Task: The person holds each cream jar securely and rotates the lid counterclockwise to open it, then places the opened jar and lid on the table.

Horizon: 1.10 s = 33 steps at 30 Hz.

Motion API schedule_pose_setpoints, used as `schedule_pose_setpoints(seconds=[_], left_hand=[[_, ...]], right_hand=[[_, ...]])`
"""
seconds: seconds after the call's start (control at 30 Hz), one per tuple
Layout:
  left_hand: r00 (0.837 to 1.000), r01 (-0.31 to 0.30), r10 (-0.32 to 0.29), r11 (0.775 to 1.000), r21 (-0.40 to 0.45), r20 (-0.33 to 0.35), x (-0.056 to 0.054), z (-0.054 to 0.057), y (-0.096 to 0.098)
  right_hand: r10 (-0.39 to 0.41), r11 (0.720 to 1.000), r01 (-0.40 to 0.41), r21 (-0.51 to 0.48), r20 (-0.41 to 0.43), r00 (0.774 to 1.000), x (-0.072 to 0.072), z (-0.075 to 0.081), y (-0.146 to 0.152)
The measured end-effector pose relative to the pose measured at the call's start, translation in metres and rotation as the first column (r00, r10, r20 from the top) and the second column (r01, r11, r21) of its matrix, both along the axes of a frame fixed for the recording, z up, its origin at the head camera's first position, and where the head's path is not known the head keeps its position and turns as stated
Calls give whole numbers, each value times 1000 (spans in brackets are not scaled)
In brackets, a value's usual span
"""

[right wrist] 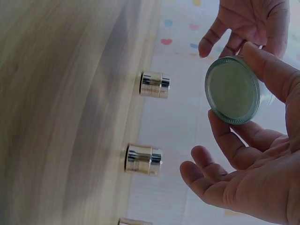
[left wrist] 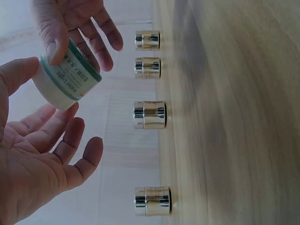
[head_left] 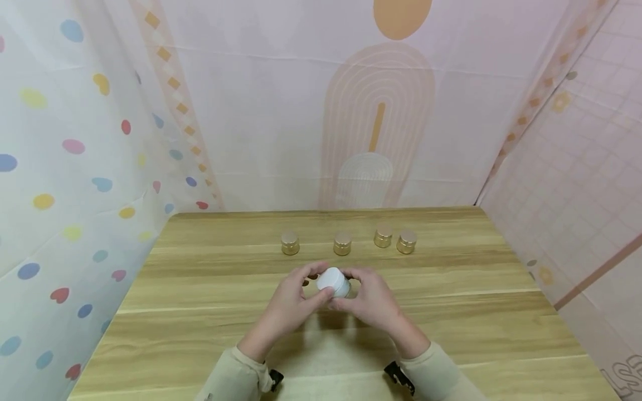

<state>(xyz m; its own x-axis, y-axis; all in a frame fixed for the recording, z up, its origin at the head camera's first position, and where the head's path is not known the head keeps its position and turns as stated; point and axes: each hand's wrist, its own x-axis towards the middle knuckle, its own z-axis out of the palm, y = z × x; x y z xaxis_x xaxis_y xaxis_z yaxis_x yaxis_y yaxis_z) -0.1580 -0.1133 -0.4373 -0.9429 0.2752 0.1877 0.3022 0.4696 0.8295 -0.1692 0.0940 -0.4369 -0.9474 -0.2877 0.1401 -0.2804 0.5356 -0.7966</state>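
Observation:
A small cosmetic cream jar [head_left: 335, 282] with a white lid and pale green glass body is held tilted above the table, between both hands. My left hand [head_left: 293, 296] pinches it at the white lid, thumb on one side and fingers on the other. On the glass body, thumb and index finger of my right hand [head_left: 372, 298] grip from the right. Printed text, including "Water Light", shows on the jar's side in the left wrist view. The round green glass bottom [right wrist: 233, 90] faces the right wrist camera. The lid looks seated on the body.
Several small gold jars stand upright in a loose row toward the back of the wooden table [head_left: 200, 289]: one at left [head_left: 290, 244], one in the middle [head_left: 343, 244], and a close pair at right [head_left: 383, 236]. Patterned cloth hangs behind and along both sides.

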Motion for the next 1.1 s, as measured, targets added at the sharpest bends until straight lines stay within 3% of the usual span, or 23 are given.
schedule_pose_setpoints(seconds=[0.17, 0.43, 0.8, 1.1], left_hand=[[1000, -5, 5, 1000, 8, -3, -1, -1, -1], [999, -41, 38, 993, 113, 32, 0, 2, 2], [997, -79, 78, 991, 111, 18, -1, -3, 8], [996, -85, 82, 987, 138, 25, 1, -5, 10]], right_hand=[[-41, 999, 41, -17, 18, 999, 1, 0, -3], [-67, 996, 67, -51, -5, 998, -1, 2, -4], [-79, 996, 77, -37, -34, 996, -1, -7, -1], [-93, 994, 92, -59, -5, 996, -1, -5, 1]])
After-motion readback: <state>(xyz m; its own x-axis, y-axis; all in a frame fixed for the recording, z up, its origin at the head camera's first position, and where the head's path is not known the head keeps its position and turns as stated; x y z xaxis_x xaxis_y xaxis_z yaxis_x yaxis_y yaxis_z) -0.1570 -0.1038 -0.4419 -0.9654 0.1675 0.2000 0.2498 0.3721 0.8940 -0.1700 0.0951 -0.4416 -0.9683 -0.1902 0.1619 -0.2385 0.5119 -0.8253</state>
